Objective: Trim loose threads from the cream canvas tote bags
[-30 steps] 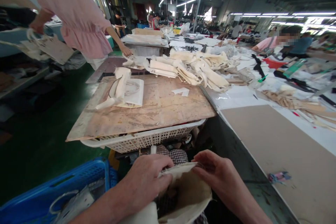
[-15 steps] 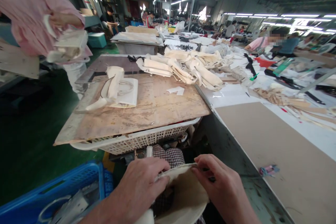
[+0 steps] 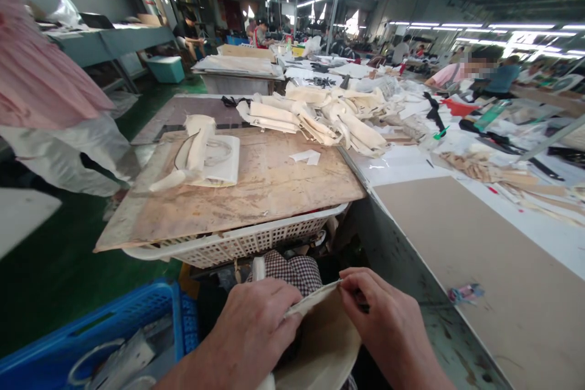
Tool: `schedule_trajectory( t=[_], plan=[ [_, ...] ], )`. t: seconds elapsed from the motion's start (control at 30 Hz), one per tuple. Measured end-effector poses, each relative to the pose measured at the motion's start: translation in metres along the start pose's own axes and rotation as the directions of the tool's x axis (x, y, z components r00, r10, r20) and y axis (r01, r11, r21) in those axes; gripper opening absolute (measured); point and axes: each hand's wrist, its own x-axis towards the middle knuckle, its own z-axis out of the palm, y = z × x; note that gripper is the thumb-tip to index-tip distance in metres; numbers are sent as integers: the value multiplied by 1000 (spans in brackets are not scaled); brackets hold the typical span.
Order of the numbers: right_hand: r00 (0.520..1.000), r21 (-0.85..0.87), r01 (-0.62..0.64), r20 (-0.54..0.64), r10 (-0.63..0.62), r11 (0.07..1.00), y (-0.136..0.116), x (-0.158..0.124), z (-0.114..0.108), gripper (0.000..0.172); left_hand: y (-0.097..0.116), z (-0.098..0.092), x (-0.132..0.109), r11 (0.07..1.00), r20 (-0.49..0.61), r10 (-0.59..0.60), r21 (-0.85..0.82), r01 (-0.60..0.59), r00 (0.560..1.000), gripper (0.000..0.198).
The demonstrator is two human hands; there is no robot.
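Over my lap is a cream fabric piece (image 3: 326,341), bag-like, its mouth gaping towards me. My left hand (image 3: 258,323) pinches its rim on the left, thumb inside the opening. At the rim's right end, my right hand (image 3: 384,317) grips the edge between thumb and fingers. The edge between both hands is drawn fairly straight. A pale strap-like end (image 3: 259,268) sticks up beyond my left hand. Checkered cloth (image 3: 292,271) shows behind the piece. Its lower part runs out of view.
A wooden board (image 3: 265,189) rests on a white basket (image 3: 237,248), carrying a cream piece with cord (image 3: 198,152). Cream pieces (image 3: 320,113) are heaped behind. At lower left stands a blue crate (image 3: 171,311) with white parts. A grey-edged table (image 3: 479,256) lies right. A person in pink (image 3: 50,73) is at left.
The person in pink has moved left, and the piece they carried is out of view. My left hand has shifted slightly right and the rim between my hands looks straighter.
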Motion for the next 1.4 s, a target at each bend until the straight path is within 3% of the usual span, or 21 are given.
schedule_trajectory(
  t=[0.2,0.3,0.5,0.63,0.8,1.13,1.33,1.4],
  plan=[
    [999,259,32,-5,-32,965,-6,10,-5,12,-4,-3,1,1000,1,-27,-14,27,1000,17],
    [998,425,-1,51,-22,905,-9,11,-8,13,-3,-6,2,999,1,-51,-13,51,999,17],
    [979,649,30,133,-152,760,-12,8,-9,17,-1,-4,5,997,-25,-69,-21,69,997,18],
    [994,666,-9,90,-68,746,-9,5,-8,14,-5,-5,4,993,-39,-114,-41,112,993,18],
    [996,594,-90,33,87,799,-7,1,0,12,-9,-7,1,990,-36,-109,-88,106,993,16],
    [992,563,-116,31,120,818,-9,8,3,17,-6,-11,3,996,34,-24,-90,27,999,14],
    [989,574,-145,92,112,806,-4,6,8,13,-6,-14,0,998,3,-10,-69,10,1000,8],
    [986,604,-167,90,141,780,-4,4,11,13,-6,-14,-1,1000,-2,-2,-10,2,1000,14]
  ],
)
